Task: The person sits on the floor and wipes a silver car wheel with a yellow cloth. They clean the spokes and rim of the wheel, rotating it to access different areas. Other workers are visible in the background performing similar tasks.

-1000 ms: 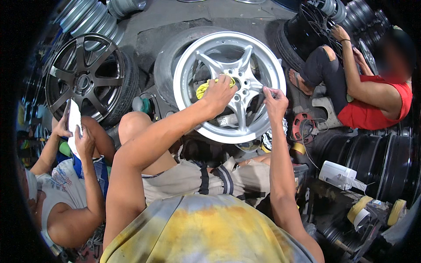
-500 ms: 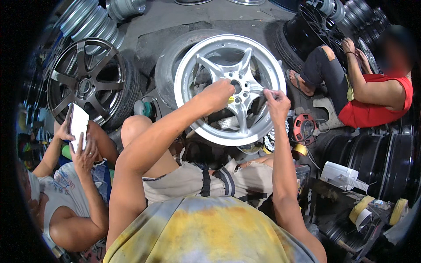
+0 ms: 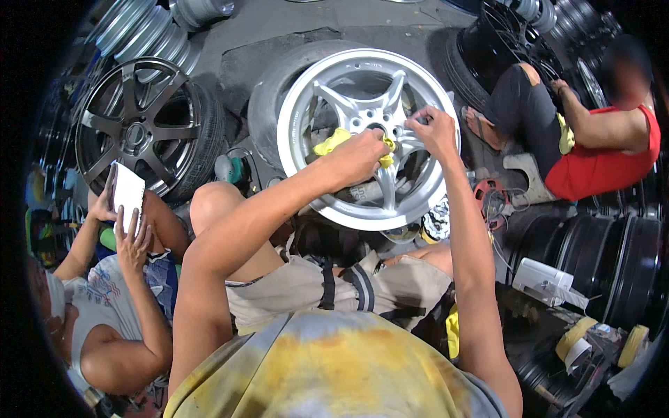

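Note:
A silver alloy wheel rim [image 3: 284, 132] with star-like spokes lies before me, on top of a grey tire [image 3: 265, 104]. My left hand [image 3: 361, 159] is closed on a yellow cloth [image 3: 332, 141] just at the hub. One part of the cloth spreads over the left spoke, and another pokes out below my fingers. My right hand [image 3: 437, 136] is at the right spoke, beside the lug holes, with its fingers pinched together. Whatever the pinch may hold is too small to make out.
A dark multi-spoke wheel [image 3: 136, 136] with a tire leans at left. Below it, a person holds a white pad [image 3: 128, 198]. At right sits a person in a red top [image 3: 606, 157], beside black wheels [image 3: 585, 258]. A red cord reel [image 3: 488, 198] lies near my right forearm.
The yellow cloth, mostly hidden before, now spreads out from my left hand, which has shifted slightly right and down. My right hand has moved up and inward toward the hub.

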The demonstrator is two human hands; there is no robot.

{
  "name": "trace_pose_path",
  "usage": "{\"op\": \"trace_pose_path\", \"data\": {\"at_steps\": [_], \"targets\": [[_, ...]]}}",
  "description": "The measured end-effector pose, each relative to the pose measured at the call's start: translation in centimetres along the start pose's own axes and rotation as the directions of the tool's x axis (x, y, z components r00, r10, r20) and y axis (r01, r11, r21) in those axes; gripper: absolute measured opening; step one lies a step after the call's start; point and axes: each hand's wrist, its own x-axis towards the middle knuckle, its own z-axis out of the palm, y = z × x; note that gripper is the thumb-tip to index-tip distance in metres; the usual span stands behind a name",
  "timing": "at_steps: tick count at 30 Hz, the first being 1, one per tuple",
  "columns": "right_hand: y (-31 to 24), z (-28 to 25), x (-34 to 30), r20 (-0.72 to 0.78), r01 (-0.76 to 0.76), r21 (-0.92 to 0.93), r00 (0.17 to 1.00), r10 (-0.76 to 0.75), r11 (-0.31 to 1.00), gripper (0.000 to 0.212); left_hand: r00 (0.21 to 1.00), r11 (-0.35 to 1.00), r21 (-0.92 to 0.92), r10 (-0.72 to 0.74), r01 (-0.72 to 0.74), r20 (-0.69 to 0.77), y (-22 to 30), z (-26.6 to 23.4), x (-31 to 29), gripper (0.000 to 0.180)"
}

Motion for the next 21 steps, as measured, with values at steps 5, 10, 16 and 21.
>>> {"op": "trace_pose_path", "data": {"at_steps": [5,10,16,21], "targets": [[-1.9,2.1,0.7,-0.013,0.127,-0.003,0.992,-0.127,0.992,0.024,1.0,0.999,0.033,0.014,-0.013,-0.027,-1.3,0.9,-0.2,0.019],[0.1,-1.1,-0.8,0.144,0.078,-0.001,0.987,-0.077,0.997,0.025,0.999,0.997,0.08,0.003,0.0,-0.038,-1.0,0.5,0.3,0.021],[-1.2,1.8,1.5,0.039,0.153,0.031,0.987,-0.154,0.988,0.027,1.0,0.997,0.078,-0.013,0.012,0.015,-1.6,0.7,0.3,0.024],[-1.1,0.6,0.9,0.113,0.037,0.054,0.993,-0.043,0.998,0.028,0.999,0.994,0.096,-0.045,0.046,-0.007,-1.5,0.6,0.4,0.025]]}}
